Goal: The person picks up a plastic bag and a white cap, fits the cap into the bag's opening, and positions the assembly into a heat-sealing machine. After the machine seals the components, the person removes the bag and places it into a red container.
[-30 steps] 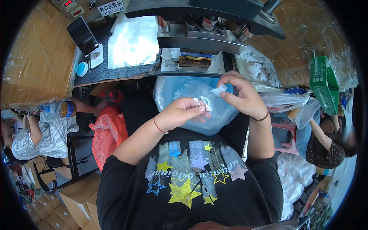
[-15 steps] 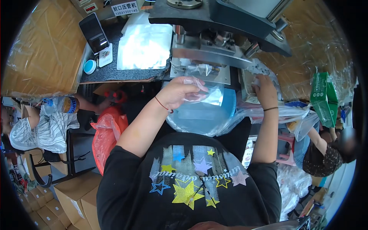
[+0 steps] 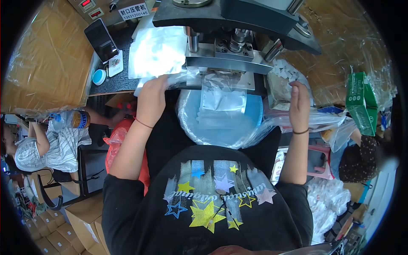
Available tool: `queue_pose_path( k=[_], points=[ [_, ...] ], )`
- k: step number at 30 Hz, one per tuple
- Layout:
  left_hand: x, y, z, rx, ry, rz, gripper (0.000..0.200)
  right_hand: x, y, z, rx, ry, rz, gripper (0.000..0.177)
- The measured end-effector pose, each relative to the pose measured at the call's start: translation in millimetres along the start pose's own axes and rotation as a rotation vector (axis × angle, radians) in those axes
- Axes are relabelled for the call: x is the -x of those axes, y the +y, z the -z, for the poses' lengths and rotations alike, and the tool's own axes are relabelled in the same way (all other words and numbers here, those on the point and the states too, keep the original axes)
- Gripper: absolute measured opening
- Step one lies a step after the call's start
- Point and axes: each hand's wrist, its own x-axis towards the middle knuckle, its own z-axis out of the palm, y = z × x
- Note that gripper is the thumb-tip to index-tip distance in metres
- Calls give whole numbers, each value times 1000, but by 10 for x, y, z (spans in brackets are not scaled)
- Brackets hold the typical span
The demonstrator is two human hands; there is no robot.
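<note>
My left hand [image 3: 152,100] is closed on a clear plastic bag [image 3: 176,79] at the front edge of the bench, just below a stack of silvery flat bags [image 3: 156,53]. My right hand [image 3: 300,106] is raised beside a tray of small white pieces [image 3: 287,73]. Its fingers are pressed together, and whatever they hold is too small to make out. Between my hands, another clear bag [image 3: 223,101] hangs from the front of the metal press [image 3: 233,50]. Below it, a blue basin [image 3: 255,111] lined with clear plastic sits at my lap.
On the left of the bench are a phone [image 3: 101,40] and a round blue-lidded tub [image 3: 99,77]. Large cardboard boxes [image 3: 49,55] flank the press. A green box [image 3: 360,102] stands at right. Other people sit on both sides, and a red bag [image 3: 117,142] hangs at left.
My left hand has moved left from above the basin to beside the bag stack. My right hand has drawn back slightly from the tray. A bag now hangs below the press.
</note>
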Motion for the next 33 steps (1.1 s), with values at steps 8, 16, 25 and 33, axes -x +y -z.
queue_pose_path(
  k=[8, 16, 25, 33],
  points=[
    [141, 653, -213, 666, -242, 155, 15, -22, -1110, -292, -538, -341, 40, 18],
    [285, 1069, -558, 1246, -653, 285, 28, -235, -1083, -208, -392, -417, 253, 14],
    [255, 1055, -730, 1429, -831, 551, 21, -242, -300, 50, 324, -250, 100, 23],
    [-243, 732, -680, 1479, -602, 632, 19, -180, 352, -85, 407, -437, -27, 31]
  ],
)
